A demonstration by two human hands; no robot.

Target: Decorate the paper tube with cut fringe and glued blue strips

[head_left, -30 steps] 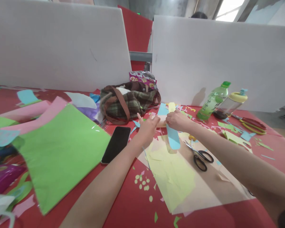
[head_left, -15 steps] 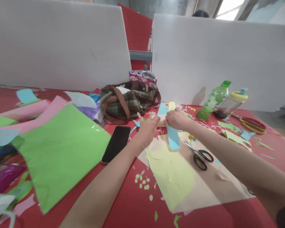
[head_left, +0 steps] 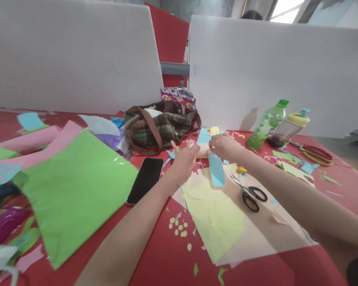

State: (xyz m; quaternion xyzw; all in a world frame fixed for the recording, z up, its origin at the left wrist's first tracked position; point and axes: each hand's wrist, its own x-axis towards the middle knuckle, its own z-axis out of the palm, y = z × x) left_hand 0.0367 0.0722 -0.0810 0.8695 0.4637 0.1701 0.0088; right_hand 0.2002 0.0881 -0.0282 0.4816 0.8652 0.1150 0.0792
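Observation:
My right hand [head_left: 223, 146] pinches a blue paper strip [head_left: 216, 170] with a rounded end that hangs toward me; a pale yellow rounded piece [head_left: 214, 130] sticks up above the fingers. My left hand [head_left: 183, 158] is just to its left, fingers curled, touching a cream-coloured piece [head_left: 202, 150] between the two hands; what it holds is hard to see. Both hands hover over a yellow sheet [head_left: 217, 216] and a beige sheet [head_left: 265, 234] on the red table [head_left: 155, 258].
Black scissors [head_left: 250, 194] lie right of the strip. A black phone [head_left: 145, 180] lies left of my left arm, beside a large green sheet [head_left: 74, 186]. A plaid bag [head_left: 161, 127], a green bottle [head_left: 265, 125], a yellow-lidded bottle [head_left: 289, 126] and red-yellow scissors [head_left: 314, 154] stand farther back. White partitions [head_left: 274, 71] wall the desk.
Almost nothing has moved. My right hand has shifted slightly along the blue strip, so less of the yellow piece shows above it.

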